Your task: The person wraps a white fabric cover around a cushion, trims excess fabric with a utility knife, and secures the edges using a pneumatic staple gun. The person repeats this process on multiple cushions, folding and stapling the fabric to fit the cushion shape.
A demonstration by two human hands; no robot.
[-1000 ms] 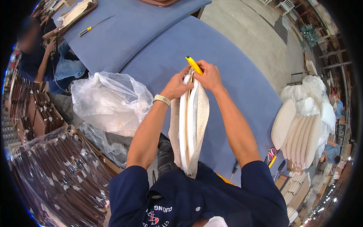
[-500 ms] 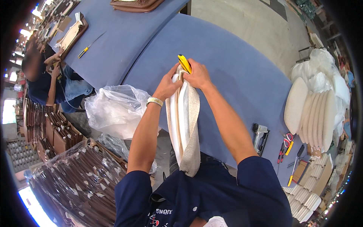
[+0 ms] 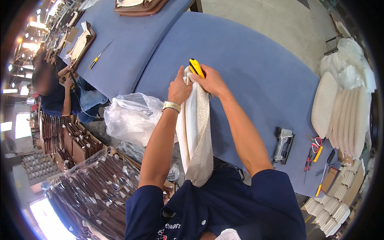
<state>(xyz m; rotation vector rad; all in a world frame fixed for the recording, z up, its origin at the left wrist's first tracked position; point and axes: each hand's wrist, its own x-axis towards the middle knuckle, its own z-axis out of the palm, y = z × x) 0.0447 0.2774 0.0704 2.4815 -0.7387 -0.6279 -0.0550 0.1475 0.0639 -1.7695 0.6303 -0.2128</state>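
Observation:
A long padded panel [image 3: 192, 136], covered in speckled beige fabric with white padding and a tan strip along its edge, is held on its side between my arms. Its near end rests close to my shirt and its far end is up over the blue table. My left hand [image 3: 179, 90] is closed around the panel's far left edge, thumb against the fabric and index finger along the rim. My right hand [image 3: 212, 81] pinches the fabric at the same end while a yellow-and-black utility knife [image 3: 196, 68] stays in its grip. The knife's blade is not visible.
On the blue table [image 3: 248, 80] to the right lie a staple gun [image 3: 282, 146], red-handled scissors [image 3: 316, 145] and screwdrivers [image 3: 324, 174]. Beige panels [image 3: 348, 116] stand at the right edge. Clear plastic [image 3: 134, 116] lies left. A co-worker [image 3: 60, 88] sits at the far left.
My left hand has shifted around the panel's far end, its index finger now stretched upward. The panel has rolled slightly, showing less of its left side. The whole view has turned a little.

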